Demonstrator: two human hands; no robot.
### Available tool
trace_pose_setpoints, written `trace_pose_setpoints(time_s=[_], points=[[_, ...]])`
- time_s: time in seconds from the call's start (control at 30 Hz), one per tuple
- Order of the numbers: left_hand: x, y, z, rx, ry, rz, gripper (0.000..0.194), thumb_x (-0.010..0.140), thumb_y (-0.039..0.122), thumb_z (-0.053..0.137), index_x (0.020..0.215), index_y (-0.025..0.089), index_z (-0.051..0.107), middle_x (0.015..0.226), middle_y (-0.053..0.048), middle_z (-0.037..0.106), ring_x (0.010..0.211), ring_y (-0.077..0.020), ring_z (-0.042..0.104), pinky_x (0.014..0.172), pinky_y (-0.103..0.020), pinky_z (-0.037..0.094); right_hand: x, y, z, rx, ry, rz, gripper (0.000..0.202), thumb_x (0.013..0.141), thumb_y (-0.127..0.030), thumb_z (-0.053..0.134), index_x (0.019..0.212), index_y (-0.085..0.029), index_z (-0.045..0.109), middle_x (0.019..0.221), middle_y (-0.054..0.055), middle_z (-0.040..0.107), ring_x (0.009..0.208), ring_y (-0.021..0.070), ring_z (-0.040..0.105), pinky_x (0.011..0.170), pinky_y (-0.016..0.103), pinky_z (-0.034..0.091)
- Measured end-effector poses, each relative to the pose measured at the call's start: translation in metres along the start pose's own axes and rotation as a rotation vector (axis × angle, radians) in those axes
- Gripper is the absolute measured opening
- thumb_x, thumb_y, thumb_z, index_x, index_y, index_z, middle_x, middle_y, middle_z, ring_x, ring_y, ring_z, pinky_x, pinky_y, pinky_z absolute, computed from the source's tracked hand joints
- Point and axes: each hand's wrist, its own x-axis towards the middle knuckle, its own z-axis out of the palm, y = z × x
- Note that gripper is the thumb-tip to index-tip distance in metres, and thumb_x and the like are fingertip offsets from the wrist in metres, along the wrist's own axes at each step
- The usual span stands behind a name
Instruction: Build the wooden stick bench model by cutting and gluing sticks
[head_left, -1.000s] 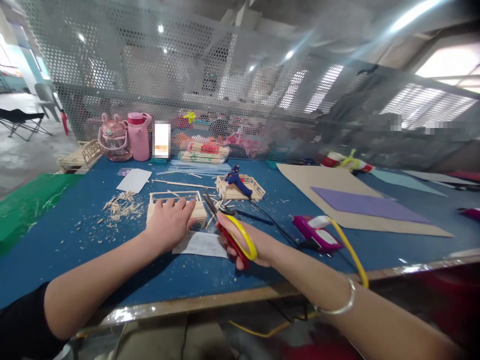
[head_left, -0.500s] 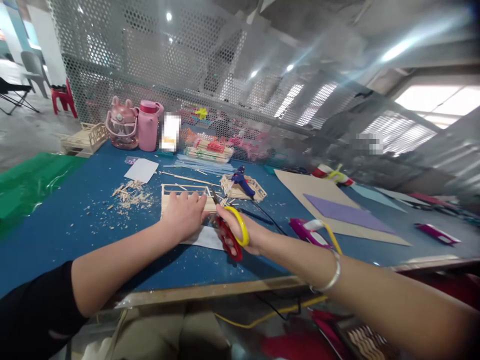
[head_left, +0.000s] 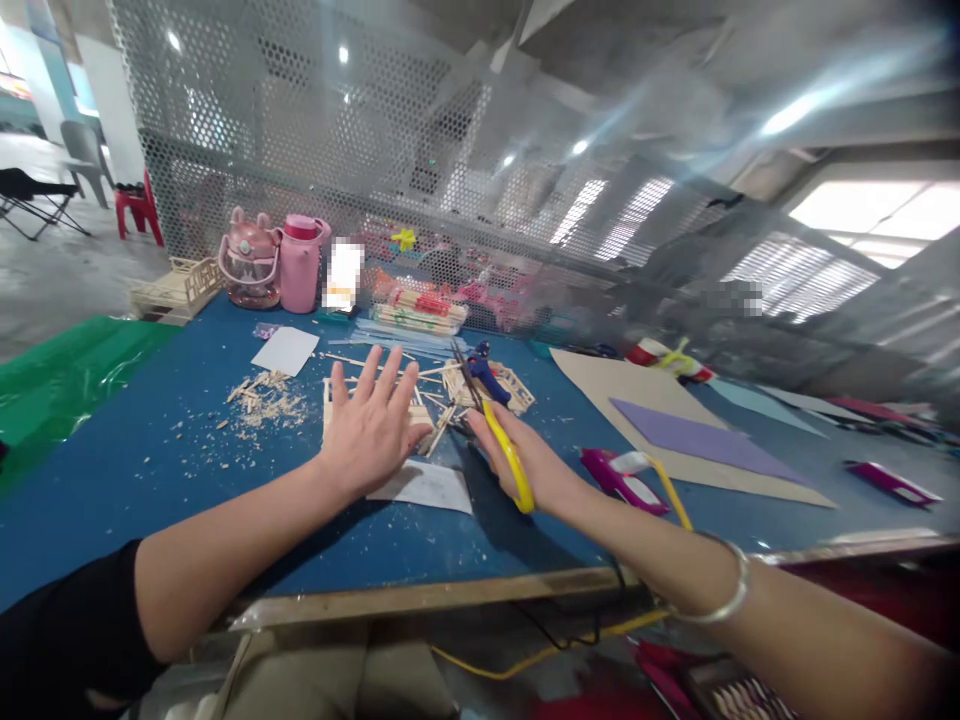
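Observation:
My left hand [head_left: 373, 420] is spread with its fingers apart, over a small frame of wooden sticks [head_left: 330, 398] that it largely hides. Whether the palm touches the frame, I cannot tell. In my right hand [head_left: 529, 462] is a pair of scissors [head_left: 510, 455] with yellow showing on the handle, blades pointing up and away. Beyond the blades a blue glue gun [head_left: 487, 376] rests on another wooden stick piece [head_left: 517, 390]. Loose sticks [head_left: 444, 425] lie between my hands. A white sheet of paper [head_left: 427, 487] lies just in front of my left hand.
Wood scraps [head_left: 262, 398] and a white card [head_left: 286, 350] lie to the left. Pink bottles [head_left: 300, 265] and packed sticks [head_left: 420, 312] stand along the mesh panel [head_left: 300, 130]. Rightward are a purple sheet [head_left: 690, 435], a beige board [head_left: 585, 385] and a purple-and-white tool [head_left: 626, 480].
My left hand has lifted and spread its fingers off the wooden frame. My right hand has drawn the scissors away to the right, and the blades now point up.

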Motion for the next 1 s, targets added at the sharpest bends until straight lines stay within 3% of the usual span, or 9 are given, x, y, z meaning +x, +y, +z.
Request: trace_pose_setpoints(time_s=[0.1, 0.17, 0.3, 0.4, 0.5, 0.67, 0.73, 0.87, 1.0], points=[[0.006, -0.001, -0.014, -0.021, 0.143, -0.057, 0.051, 0.091, 0.041, 0.028, 0.136, 0.016, 0.029, 0.145, -0.012, 0.028, 0.136, -0.0305, 0.014, 0.102, -0.063, 0.004, 0.002, -0.004, -0.011, -0.227, 0.088, -0.256, 0.023, 0.086, -0.041, 0.039, 0.093, -0.020, 0.044, 0.069, 0.002, 0.057, 0.061, 0.0166, 0.054, 0.059, 0.027, 0.042], [0.009, -0.004, -0.018, -0.091, 0.178, -0.080, 0.046, 0.092, 0.036, 0.027, 0.132, 0.016, 0.035, 0.135, -0.013, 0.045, 0.129, -0.0279, 0.032, 0.104, -0.060, 0.008, 0.003, -0.007, -0.010, -0.283, 0.081, -0.337, 0.026, 0.087, -0.038, 0.037, 0.103, -0.018, 0.044, 0.076, 0.006, 0.060, 0.068, 0.0191, 0.057, 0.063, 0.029, 0.042], [0.013, -0.014, -0.015, -0.314, 0.134, -0.040, 0.033, 0.091, 0.032, 0.033, 0.116, 0.016, 0.049, 0.100, -0.008, 0.067, 0.093, -0.0179, 0.060, 0.088, -0.036, 0.042, 0.008, -0.009, 0.004, -0.341, 0.060, -0.469, 0.031, 0.088, -0.037, 0.036, 0.109, -0.015, 0.045, 0.090, 0.011, 0.062, 0.077, 0.0212, 0.060, 0.066, 0.030, 0.044], [0.014, -0.017, -0.012, -0.399, 0.142, -0.088, 0.025, 0.090, 0.028, 0.036, 0.097, 0.017, 0.057, 0.086, -0.006, 0.067, 0.076, -0.0154, 0.061, 0.064, -0.024, 0.046, 0.012, -0.006, 0.010, -0.371, 0.052, -0.533, 0.030, 0.088, -0.036, 0.037, 0.108, -0.016, 0.047, 0.097, 0.012, 0.062, 0.080, 0.0216, 0.061, 0.068, 0.031, 0.045], [0.016, -0.015, -0.015, -0.444, 0.194, -0.136, 0.027, 0.088, 0.025, 0.036, 0.079, 0.018, 0.060, 0.068, -0.003, 0.063, 0.061, -0.0129, 0.057, 0.057, -0.022, 0.042, 0.014, -0.007, 0.007, -0.379, 0.057, -0.575, 0.031, 0.087, -0.037, 0.038, 0.110, -0.017, 0.047, 0.102, 0.012, 0.061, 0.085, 0.0231, 0.061, 0.070, 0.033, 0.046], [0.020, -0.012, -0.026, -0.546, 0.264, -0.139, 0.027, 0.086, 0.024, 0.037, 0.072, 0.018, 0.059, 0.055, 0.000, 0.055, 0.051, -0.0109, 0.049, 0.052, -0.021, 0.038, 0.020, -0.014, 0.000, -0.287, 0.092, -0.671, 0.035, 0.084, -0.038, 0.043, 0.113, -0.018, 0.046, 0.104, 0.012, 0.059, 0.092, 0.0237, 0.057, 0.075, 0.034, 0.045], [0.019, -0.014, -0.030, -0.581, 0.217, -0.098, 0.030, 0.087, 0.025, 0.037, 0.065, 0.018, 0.056, 0.052, 0.002, 0.050, 0.048, -0.0099, 0.045, 0.049, -0.020, 0.036, 0.023, -0.012, 0.003, -0.236, 0.109, -0.703, 0.034, 0.083, -0.039, 0.046, 0.110, -0.018, 0.047, 0.100, 0.011, 0.059, 0.089, 0.0232, 0.056, 0.074, 0.035, 0.045], [0.016, -0.017, -0.041, -0.700, -0.052, 0.036, 0.038, 0.088, 0.027, 0.034, 0.052, 0.017, 0.045, 0.050, 0.003, 0.045, 0.046, -0.0073, 0.040, 0.047, -0.019, 0.034, 0.028, 0.003, 0.015, -0.106, 0.146, -0.728, 0.037, 0.078, -0.041, 0.052, 0.106, -0.017, 0.045, 0.092, 0.010, 0.056, 0.082, 0.0212, 0.054, 0.070, 0.033, 0.045], [0.013, -0.017, -0.048, -0.745, -0.164, 0.079, 0.035, 0.086, 0.022, 0.037, 0.053, 0.016, 0.049, 0.051, 0.003, 0.049, 0.048, -0.0070, 0.043, 0.049, -0.018, 0.035, 0.028, 0.011, 0.022, 0.040, 0.292, -0.585, 0.043, 0.070, -0.042, 0.061, 0.100, -0.017, 0.043, 0.087, 0.007, 0.056, 0.074, 0.0175, 0.054, 0.064, 0.028, 0.043]])
